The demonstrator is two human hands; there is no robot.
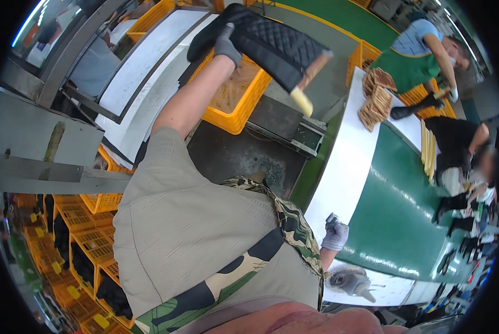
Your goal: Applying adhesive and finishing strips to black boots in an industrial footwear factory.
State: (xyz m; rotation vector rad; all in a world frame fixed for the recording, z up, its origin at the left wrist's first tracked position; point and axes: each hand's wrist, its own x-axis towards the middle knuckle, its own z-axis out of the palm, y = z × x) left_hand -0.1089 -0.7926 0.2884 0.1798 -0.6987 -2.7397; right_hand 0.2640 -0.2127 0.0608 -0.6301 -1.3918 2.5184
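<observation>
Head-worn left fisheye, facing down, close above the wearer's torso [199,222], green-topped table [411,195] farther off at right

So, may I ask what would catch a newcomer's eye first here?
Probably the black quilted boot in the gloved left hand, near the top of the picture by a yellow plastic crate, with a pale yellow piece showing at its shaft's end. Next, perhaps, the glossy green conveyor belt spreading across the right side, with a co-worker in a green apron near its upper end.
</observation>
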